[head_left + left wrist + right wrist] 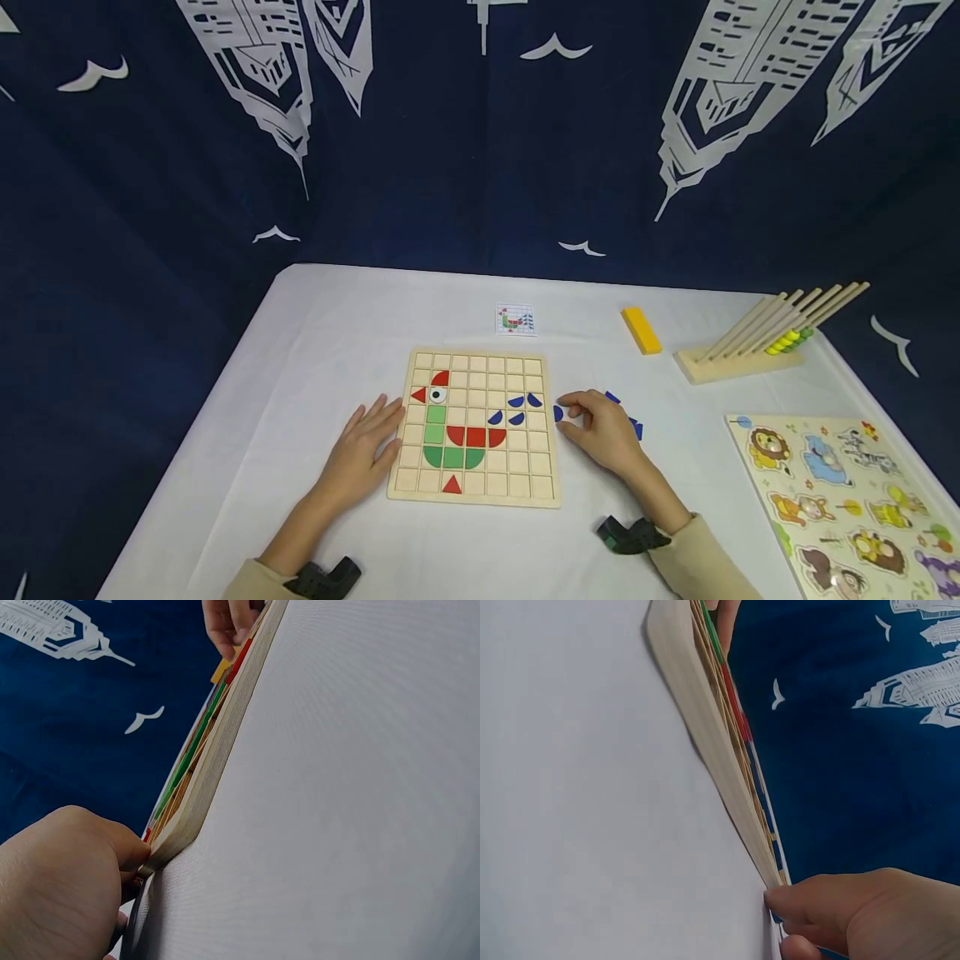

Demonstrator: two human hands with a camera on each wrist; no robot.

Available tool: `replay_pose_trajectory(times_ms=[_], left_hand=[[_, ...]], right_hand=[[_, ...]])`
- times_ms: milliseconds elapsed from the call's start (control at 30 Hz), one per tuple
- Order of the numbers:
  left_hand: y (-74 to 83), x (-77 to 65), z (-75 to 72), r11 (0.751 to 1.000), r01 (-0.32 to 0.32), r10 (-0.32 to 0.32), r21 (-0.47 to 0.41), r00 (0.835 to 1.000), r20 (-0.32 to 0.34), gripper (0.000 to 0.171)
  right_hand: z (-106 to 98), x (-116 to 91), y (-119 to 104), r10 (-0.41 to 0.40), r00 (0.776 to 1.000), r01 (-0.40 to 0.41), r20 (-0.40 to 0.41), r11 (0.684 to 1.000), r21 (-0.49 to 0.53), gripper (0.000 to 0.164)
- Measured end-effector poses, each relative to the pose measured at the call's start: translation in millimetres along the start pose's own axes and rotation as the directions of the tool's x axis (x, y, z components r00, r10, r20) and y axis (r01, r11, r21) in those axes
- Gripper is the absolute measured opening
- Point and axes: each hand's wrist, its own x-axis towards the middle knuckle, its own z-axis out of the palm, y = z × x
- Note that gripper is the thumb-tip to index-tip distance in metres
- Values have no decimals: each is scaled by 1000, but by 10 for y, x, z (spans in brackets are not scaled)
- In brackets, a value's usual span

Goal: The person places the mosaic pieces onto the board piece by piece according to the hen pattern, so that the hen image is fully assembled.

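Note:
A square wooden grid board (525, 492) lies on the table. Red, green and blue flat pieces sit in its cells, with a round eye piece (437, 395) at upper left. Four-sided green pieces (435, 415) run below the eye. Several blue leaf-shaped pieces (516, 402) are in the right part. My left hand (358, 454) rests against the board's left edge, fingers fairly straight. Just off the right edge, my right hand (603, 429) pinches a small blue rounded piece (558, 413) between thumb and index finger. Other blue pieces (637, 429) lie partly hidden behind that hand.
A small printed picture card (516, 319) lies beyond the board. To its right are a yellow block (641, 331) and a wooden peg stand (738, 365) with beads. An animal puzzle board (847, 500) occupies the table's right side. A dark patterned cloth (480, 167) hangs behind.

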Motion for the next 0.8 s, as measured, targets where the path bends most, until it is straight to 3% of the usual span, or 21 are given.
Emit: replay_pose_trajectory(times_ms=[233,800], left_hand=[[-15,-5,13,1000,-8,8,-2,1000,-8,46],[-17,-7,20,1000,-18,18,-2,1000,-13,46]], right_hand=[[50,-12,-5,8,1000,-7,11,998,-56,26],[32,-17,-23,7,1000,-7,5,997,-71,23]])
